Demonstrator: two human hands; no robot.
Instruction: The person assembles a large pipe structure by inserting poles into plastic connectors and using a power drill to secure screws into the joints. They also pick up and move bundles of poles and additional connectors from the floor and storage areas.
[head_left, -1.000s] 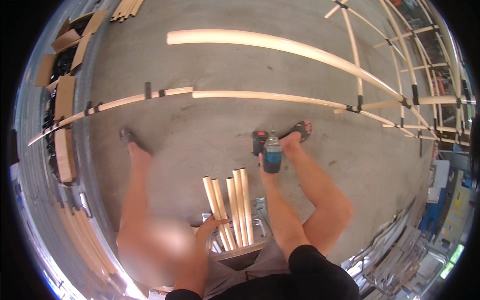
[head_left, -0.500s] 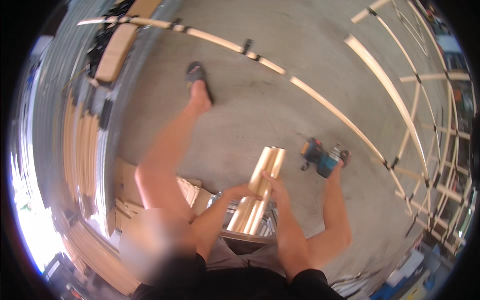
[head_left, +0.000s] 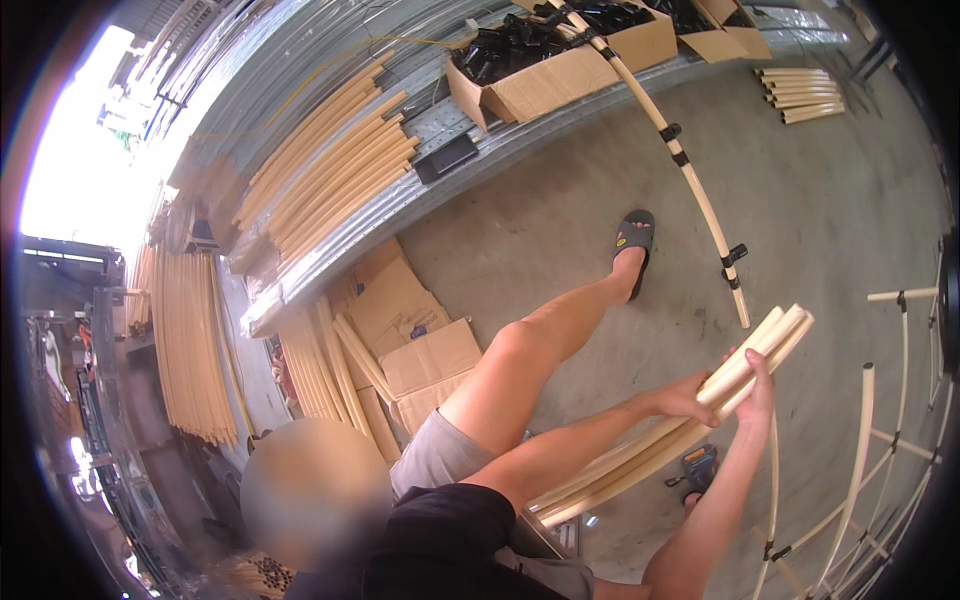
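Your left hand [head_left: 690,400] is partly closed around the near side of a bundle of cream tubes [head_left: 785,335], and your right hand [head_left: 758,392] cups the other side, fingers half curled, so both have hold of it. The bundle tilts toward two o'clock, with more lengths stretching toward eight o'clock, beside your lap. From your hands, a power tool [head_left: 700,462] sits near six o'clock, partly behind your right forearm. A pole with black joints [head_left: 703,195] ends near the bundle's tip at twelve; your sandal [head_left: 637,240] is at eleven. Flattened cardboard [head_left: 432,360] lies at nine, long tubes [head_left: 340,170] at ten, an open carton [head_left: 560,85] of black parts at eleven, and a tube framework [head_left: 862,450] at four.
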